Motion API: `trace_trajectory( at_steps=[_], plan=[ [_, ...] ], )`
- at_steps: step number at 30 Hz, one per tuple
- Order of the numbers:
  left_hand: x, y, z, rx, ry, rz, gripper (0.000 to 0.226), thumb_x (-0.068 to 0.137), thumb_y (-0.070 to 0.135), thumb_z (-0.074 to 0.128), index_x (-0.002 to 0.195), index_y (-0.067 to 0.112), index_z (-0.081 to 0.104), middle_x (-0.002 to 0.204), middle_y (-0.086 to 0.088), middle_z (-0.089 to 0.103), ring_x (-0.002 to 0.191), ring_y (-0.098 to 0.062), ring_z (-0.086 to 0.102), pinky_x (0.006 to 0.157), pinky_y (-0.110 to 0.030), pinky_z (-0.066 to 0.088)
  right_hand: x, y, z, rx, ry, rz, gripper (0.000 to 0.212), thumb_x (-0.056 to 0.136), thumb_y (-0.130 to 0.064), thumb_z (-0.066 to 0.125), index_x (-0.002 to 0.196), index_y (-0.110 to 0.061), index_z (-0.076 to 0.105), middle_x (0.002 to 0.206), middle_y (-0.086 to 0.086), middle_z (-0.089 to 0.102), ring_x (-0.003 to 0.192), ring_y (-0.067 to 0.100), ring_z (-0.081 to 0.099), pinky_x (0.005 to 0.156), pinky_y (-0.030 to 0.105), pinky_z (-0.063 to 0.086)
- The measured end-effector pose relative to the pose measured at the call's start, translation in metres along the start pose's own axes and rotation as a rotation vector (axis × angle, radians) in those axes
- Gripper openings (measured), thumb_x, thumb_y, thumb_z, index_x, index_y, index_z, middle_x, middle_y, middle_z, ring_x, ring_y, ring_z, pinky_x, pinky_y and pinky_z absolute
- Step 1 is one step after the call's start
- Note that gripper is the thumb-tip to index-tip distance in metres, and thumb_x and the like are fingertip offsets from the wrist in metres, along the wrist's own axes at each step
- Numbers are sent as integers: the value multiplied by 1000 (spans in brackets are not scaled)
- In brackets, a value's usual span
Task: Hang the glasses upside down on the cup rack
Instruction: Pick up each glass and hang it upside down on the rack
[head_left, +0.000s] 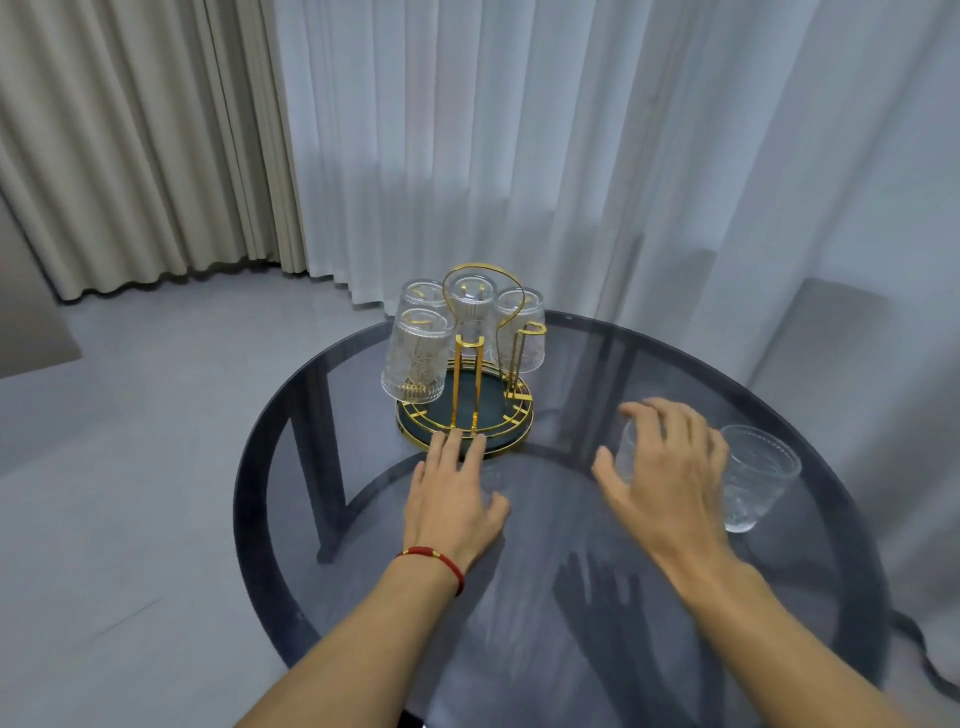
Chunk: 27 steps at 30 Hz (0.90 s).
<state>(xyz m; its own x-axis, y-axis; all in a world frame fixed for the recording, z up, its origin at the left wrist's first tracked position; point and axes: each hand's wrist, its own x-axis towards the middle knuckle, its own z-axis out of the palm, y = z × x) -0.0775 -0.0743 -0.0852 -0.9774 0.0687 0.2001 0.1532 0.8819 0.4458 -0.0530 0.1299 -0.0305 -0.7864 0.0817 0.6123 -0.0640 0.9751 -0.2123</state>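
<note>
A gold wire cup rack (498, 447) with a dark round base stands at the far middle of the table. Several ribbed clear glasses (418, 358) hang upside down on its pegs; a front peg (469, 343) and a right peg (532, 330) are bare. Two more glasses stand upright on the table at the right. My right hand (665, 462) curves over the nearer glass (629, 454), fingers spread, thumb at its left side, hiding most of it. The other glass (756, 478) stands just right of that hand. My left hand (454, 493) lies flat, fingertips touching the rack's base rim.
The round smoked-glass table (322, 597) has dark legs showing through it. White sheer curtains hang right behind the table and beige curtains at the far left. Grey floor lies to the left. A red cord bracelet is on my left wrist.
</note>
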Motion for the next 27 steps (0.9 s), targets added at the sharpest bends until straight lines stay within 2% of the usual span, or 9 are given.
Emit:
trace_trajectory(
  at_steps=[2, 4, 7, 11, 16, 21, 24, 26, 27],
  plan=[
    [-3, 13, 0, -28, 29, 43, 71, 93, 37, 56, 156, 24, 25, 167, -5, 16, 153, -22, 2, 123, -44, 17, -5, 22, 1, -194, -165, 54, 74, 87, -52, 67, 142, -4, 54, 148, 26, 50, 145, 44, 35, 114, 64, 20],
    [-6, 26, 0, -71, 52, 78, 69, 92, 35, 59, 154, 25, 30, 166, -2, 19, 153, -20, 4, 122, -41, 16, -4, 32, 2, -362, -323, 86, 95, 90, -70, 50, 156, -4, 34, 160, 28, 36, 154, 46, 17, 118, 64, 2],
    [-10, 43, 1, -195, 64, 88, 64, 92, 31, 60, 151, 24, 38, 162, 0, 29, 152, -17, 9, 121, -36, 15, -4, 39, 8, -459, -364, 66, 98, 92, -76, 36, 160, -5, 24, 160, 28, 33, 154, 48, 13, 119, 66, -6],
    [-15, 60, 0, -283, 102, 102, 55, 92, 27, 61, 144, 20, 47, 148, -1, 50, 143, -17, 31, 117, -35, 26, -1, 39, 8, -394, -286, 64, 90, 93, -65, 50, 156, -2, 32, 143, 25, 51, 143, 43, 35, 120, 67, -4],
    [-24, 81, -6, -562, 39, 74, 51, 91, 33, 62, 140, 28, 50, 131, 6, 59, 115, -8, 55, 100, -34, 49, -2, 34, -3, -136, -230, 27, 96, 78, -49, 80, 153, -7, 37, 130, 17, 55, 126, 35, 52, 120, 61, 5],
    [-27, 83, -11, -960, -231, 18, 64, 75, 33, 69, 132, 47, 43, 122, 10, 60, 100, -3, 66, 90, -36, 58, -14, 21, -17, 332, -334, -140, 101, 74, -24, 82, 159, -15, 29, 144, 7, 46, 124, 29, 45, 108, 44, 38],
    [-28, 79, -11, -888, -245, 35, 77, 70, 48, 79, 136, 51, 40, 124, 14, 57, 108, -4, 61, 88, -34, 57, -19, 16, -25, 403, -399, -339, 107, 74, -16, 82, 162, -16, 22, 149, 4, 46, 129, 25, 42, 111, 40, 38],
    [-29, 79, -10, -856, -191, 25, 66, 68, 50, 81, 125, 53, 47, 118, 18, 60, 103, 6, 59, 80, -26, 57, -22, 11, -26, 392, -404, -460, 109, 76, -17, 85, 162, -21, 18, 151, 0, 48, 135, 20, 41, 114, 34, 35],
    [-29, 80, -11, -871, -154, -8, 59, 66, 48, 81, 118, 51, 52, 113, 16, 63, 100, 4, 61, 75, -25, 58, -22, 10, -27, 422, -407, -482, 108, 77, -20, 86, 161, -23, 18, 152, -1, 47, 138, 18, 41, 116, 33, 34]
  ],
)
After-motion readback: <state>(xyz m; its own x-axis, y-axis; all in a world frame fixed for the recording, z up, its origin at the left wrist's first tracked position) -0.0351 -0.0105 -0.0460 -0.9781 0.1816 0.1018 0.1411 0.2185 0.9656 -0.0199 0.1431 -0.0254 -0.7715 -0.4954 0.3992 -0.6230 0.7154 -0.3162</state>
